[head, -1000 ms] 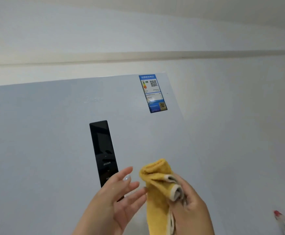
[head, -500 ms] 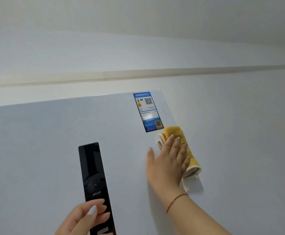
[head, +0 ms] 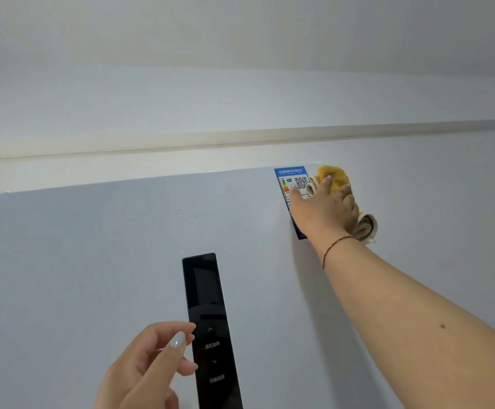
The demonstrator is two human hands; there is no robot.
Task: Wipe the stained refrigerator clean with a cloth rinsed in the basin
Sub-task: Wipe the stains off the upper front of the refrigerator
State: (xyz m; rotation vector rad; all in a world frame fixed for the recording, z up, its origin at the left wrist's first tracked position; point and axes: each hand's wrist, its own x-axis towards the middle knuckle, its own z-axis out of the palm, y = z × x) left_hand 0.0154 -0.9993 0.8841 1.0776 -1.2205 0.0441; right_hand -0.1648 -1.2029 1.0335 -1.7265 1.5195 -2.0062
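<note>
The pale grey refrigerator [head: 99, 261] fills the lower left of the head view, its top edge running across the middle. My right hand [head: 324, 209] presses a folded yellow cloth [head: 336, 175] flat against the door's top right corner, fingers straight over the cloth. The thumb lies over the blue energy label [head: 290, 180]. The cloth's cream edge [head: 365, 227] sticks out below the hand. My left hand [head: 149, 367] hovers low in front of the door, fingers loosely curled, holding nothing, beside the black control panel [head: 208, 320].
White wall [head: 446, 216] lies to the right of the refrigerator and above it, with a beige ledge [head: 240, 137] running across. The basin is not in view.
My right hand has slid the cloth up the door from below the label to the top right corner. My left hand stayed low by the control panel.
</note>
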